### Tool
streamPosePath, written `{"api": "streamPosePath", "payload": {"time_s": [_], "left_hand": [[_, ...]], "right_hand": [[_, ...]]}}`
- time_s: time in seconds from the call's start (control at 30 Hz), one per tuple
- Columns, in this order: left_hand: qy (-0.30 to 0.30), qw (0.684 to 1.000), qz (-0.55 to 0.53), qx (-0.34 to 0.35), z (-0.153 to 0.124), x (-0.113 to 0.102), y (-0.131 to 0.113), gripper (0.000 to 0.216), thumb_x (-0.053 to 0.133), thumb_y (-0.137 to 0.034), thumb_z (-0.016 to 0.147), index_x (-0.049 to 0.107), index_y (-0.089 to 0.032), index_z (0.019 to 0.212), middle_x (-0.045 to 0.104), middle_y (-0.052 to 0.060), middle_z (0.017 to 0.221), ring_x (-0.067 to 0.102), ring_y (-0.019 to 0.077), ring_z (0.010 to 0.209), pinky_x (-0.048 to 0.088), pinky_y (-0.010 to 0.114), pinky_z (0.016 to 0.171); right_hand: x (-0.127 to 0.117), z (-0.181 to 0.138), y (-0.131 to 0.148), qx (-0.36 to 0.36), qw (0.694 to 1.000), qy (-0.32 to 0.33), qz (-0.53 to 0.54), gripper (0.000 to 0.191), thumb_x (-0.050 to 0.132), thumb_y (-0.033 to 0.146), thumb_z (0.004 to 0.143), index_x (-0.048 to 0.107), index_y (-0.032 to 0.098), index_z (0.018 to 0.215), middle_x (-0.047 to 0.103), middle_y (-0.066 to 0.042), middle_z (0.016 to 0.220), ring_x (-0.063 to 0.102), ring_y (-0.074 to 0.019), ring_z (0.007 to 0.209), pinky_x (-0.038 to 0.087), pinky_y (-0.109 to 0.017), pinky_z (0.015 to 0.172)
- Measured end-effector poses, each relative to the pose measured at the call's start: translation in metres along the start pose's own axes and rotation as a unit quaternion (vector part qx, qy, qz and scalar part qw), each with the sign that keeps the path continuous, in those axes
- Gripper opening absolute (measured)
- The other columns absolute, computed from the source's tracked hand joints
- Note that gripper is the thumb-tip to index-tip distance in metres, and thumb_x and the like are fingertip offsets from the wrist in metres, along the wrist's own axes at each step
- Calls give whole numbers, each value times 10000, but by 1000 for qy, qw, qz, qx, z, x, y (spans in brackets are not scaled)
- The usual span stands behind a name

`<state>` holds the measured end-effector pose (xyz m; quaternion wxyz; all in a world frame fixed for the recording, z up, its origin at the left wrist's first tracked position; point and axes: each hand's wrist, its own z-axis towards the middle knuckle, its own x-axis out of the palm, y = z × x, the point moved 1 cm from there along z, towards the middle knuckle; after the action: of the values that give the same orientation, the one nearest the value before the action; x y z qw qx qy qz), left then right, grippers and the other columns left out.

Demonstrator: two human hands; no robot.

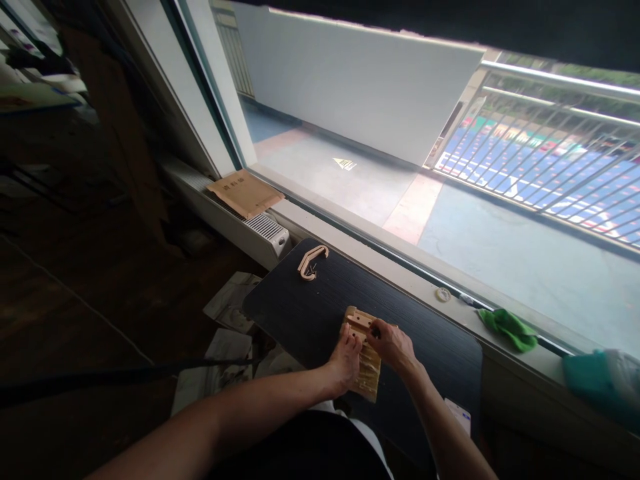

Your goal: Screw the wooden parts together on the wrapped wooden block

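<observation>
A small pale wooden assembly (364, 353) of slats with holes lies on a dark table (310, 313) by a large window. My left hand (345, 360) rests on its left edge with fingers curled down against the wood. My right hand (393, 343) sits at its top right corner, fingers pinched together around something too small to make out. A curved wooden piece (313, 261) with a few small screws beside it lies apart at the table's far left corner.
A white phone (459, 415) lies near the table's right front edge. A green cloth (509, 328) and a teal object (595, 380) rest on the window sill. A brown envelope (245, 192) tops a radiator. Papers (225, 320) lie on the floor.
</observation>
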<state>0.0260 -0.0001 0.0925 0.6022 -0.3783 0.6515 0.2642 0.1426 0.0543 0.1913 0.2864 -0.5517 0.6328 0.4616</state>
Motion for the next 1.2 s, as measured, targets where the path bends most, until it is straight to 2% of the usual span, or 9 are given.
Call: {"api": "streamPosePath", "payload": {"time_s": [0.17, 0.33, 0.43, 0.57, 0.7, 0.97, 1.07, 1.2], "left_hand": [[-19, 999, 23, 10, -3, -1, -1, 361, 543, -206, 742, 625, -118, 1082, 524, 141, 1214, 363, 382, 1207, 99, 605, 1078], [-66, 998, 1, 4, -3, 0, -2, 365, 514, -175, 726, 642, -110, 1061, 549, 145, 1153, 397, 359, 1185, 174, 593, 1068], [-53, 998, 31, -2, -3, -3, -3, 367, 530, -186, 706, 649, -118, 1047, 550, 128, 1153, 408, 353, 1177, 198, 596, 1059], [-34, 997, 67, -2, -4, -6, -3, 355, 530, -205, 728, 639, -133, 1058, 541, 112, 1183, 399, 333, 1191, 186, 575, 1080], [-67, 998, 6, -4, -5, -3, -3, 336, 515, -202, 721, 636, -127, 1026, 538, 119, 1162, 376, 340, 1207, 183, 588, 1076], [-88, 996, 10, 1, -3, 3, -3, 362, 465, -198, 729, 628, -111, 1041, 531, 144, 1140, 360, 356, 1209, 185, 598, 1059], [-93, 996, 12, 1, -3, 7, -2, 357, 450, -163, 728, 629, -128, 1035, 538, 122, 1126, 388, 340, 1186, 194, 595, 1059], [-139, 990, -34, 8, -3, 12, -2, 353, 436, -152, 728, 617, -110, 1029, 536, 137, 1109, 365, 336, 1209, 177, 588, 1071]], "right_hand": [[-11, 1, -2, -49, 998, 14, -40, 178, 460, 248, 817, 626, 246, 879, 680, -28, 912, 598, -173, 843, 340, -259, 649], [-9, 2, -2, -14, 998, 17, -55, 233, 396, 293, 872, 612, 207, 882, 681, -48, 856, 610, -157, 790, 357, -247, 645], [-10, 1, -3, -7, 997, 21, -76, 265, 371, 308, 884, 613, 200, 889, 682, -55, 859, 617, -158, 788, 369, -245, 643], [-15, 1, -3, -26, 992, 60, -108, 226, 428, 288, 845, 622, 239, 949, 681, -38, 925, 615, -171, 860, 384, -249, 661], [-15, 3, -4, -39, 988, 80, -125, 261, 406, 198, 835, 642, 233, 939, 676, -52, 965, 604, -166, 917, 391, -250, 716], [-11, -1, -18, -29, 990, 75, -114, 288, 369, 279, 870, 648, 215, 898, 681, -59, 945, 618, -169, 890, 404, -248, 717], [-15, -3, -13, -37, 989, 78, -122, 272, 391, 246, 854, 639, 242, 967, 683, -47, 953, 615, -167, 900, 407, -250, 719], [-15, -1, -4, -73, 984, 73, -143, 316, 379, 155, 838, 651, 245, 970, 680, -47, 980, 606, -170, 927, 412, -253, 728]]}}
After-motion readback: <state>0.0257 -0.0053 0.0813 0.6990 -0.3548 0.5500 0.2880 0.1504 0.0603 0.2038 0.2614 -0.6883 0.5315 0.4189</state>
